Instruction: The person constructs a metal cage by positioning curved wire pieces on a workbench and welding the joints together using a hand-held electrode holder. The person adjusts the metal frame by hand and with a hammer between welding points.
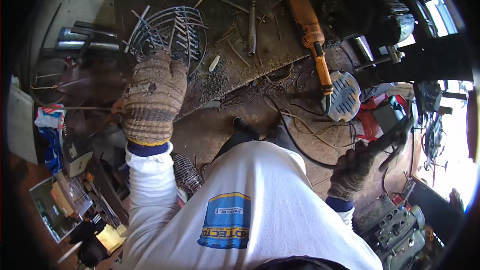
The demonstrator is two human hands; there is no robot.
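Note:
My left hand [152, 97], in a striped brown knitted glove, is closed at the near edge of a round frame of welded steel rods [187, 37]. Its fingertips are hidden among the rods. The frame sits at the left of a dark metal worktop [272, 52]. Off to the right and away from the worktop, my right hand [350, 167] wears a dark glove. It is wrapped round a dark forked tool [392, 142] that looks like a welding electrode holder. A black cable [307, 157] runs up to this hand.
An orange angle grinder [306, 25] lies across the worktop's right side, beside a hammer [252, 27] and scattered rod pieces. Cables tangle on the floor below. A red toolbox [372, 115] and greasy machinery [397, 225] stand right; steel tubes [87, 37] lie left.

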